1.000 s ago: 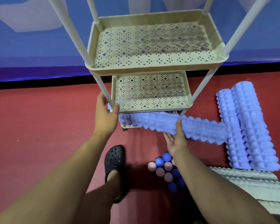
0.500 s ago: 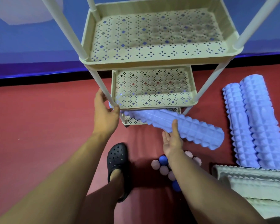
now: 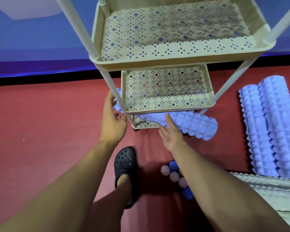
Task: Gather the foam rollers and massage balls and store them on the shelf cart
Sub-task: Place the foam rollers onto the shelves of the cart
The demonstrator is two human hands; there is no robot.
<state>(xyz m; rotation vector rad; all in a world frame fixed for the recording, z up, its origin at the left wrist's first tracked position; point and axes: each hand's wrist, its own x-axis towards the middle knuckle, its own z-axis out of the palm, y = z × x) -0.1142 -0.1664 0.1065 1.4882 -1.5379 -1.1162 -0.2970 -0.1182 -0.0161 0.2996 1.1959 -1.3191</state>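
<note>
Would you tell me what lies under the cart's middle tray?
A purple foam roller lies on the bottom tray beneath the middle tray, both ends sticking out. Its middle stretch is covered.

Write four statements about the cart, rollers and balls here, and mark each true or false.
1. A purple foam roller lies across the cart's bottom shelf, its end sticking out to the right. True.
2. The middle shelf holds massage balls. False: it holds nothing; the massage balls are on the floor.
3. Two purple rollers lie side by side on the floor. True.
4. The right hand holds a ball. False: its fingers rest on the roller.
</note>
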